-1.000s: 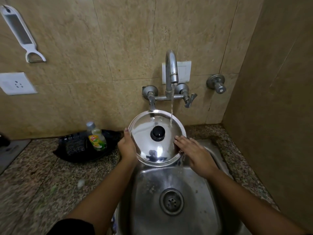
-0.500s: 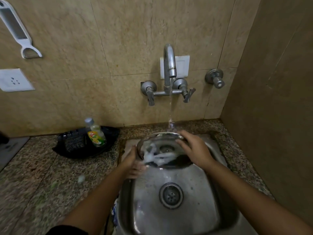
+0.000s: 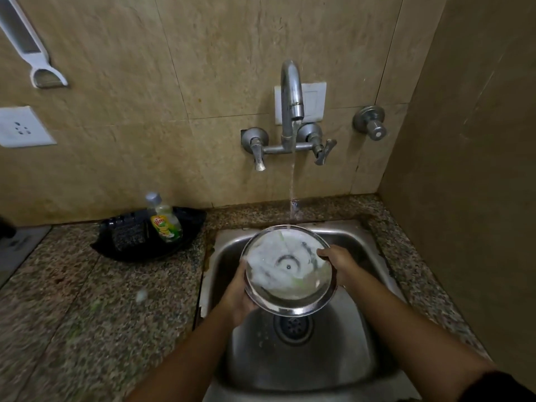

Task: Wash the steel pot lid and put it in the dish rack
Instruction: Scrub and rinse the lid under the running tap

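1. Your left hand [image 3: 240,297] cups the lid [image 3: 288,269] from below at 8 o'clock; your right hand [image 3: 338,264] pinches its rim at 3 o'clock.
2. The lid sits underside-up over the sink [image 3: 362,329], with suds inside and the tap [image 3: 291,97] stream landing on its 12 o'clock edge.
3. Soapy steel is slick, so a loose grip could drop it.
4. Tilt it too steeply and water will probably spray onto the counter [image 3: 101,300].

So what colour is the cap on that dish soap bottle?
Grey or silvery; the dish soap bottle stands left of the sink, seen in the head view.
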Motion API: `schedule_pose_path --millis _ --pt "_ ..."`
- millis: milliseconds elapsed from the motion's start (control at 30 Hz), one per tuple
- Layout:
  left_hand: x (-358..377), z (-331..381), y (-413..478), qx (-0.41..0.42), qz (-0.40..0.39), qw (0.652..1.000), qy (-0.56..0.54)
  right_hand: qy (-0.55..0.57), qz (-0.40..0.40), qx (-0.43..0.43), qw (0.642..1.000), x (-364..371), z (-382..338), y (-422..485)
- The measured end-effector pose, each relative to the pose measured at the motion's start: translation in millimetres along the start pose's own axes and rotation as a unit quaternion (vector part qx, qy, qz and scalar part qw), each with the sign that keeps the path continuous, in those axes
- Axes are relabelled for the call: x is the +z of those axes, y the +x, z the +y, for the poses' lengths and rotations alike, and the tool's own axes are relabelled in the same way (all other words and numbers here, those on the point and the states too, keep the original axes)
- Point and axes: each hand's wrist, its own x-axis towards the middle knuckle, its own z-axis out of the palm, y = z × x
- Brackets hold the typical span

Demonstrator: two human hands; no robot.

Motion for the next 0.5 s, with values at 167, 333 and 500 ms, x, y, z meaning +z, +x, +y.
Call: schedule_pose_path --millis 167,333,500 --pt "28 8 3 0.097 0.061 0.992 0.053 -0.226 0.098 -0.109 0.963 10 1 2" --pt "50 17 10 0.112 0.081 0.989 0.054 -0.533 0.120 -0.308 0.779 29 -25 -7" --pt "72 32 19 0.122 0.087 0.986 0.074 -0.561 -0.124 -0.444 0.688 55 -33 -29"
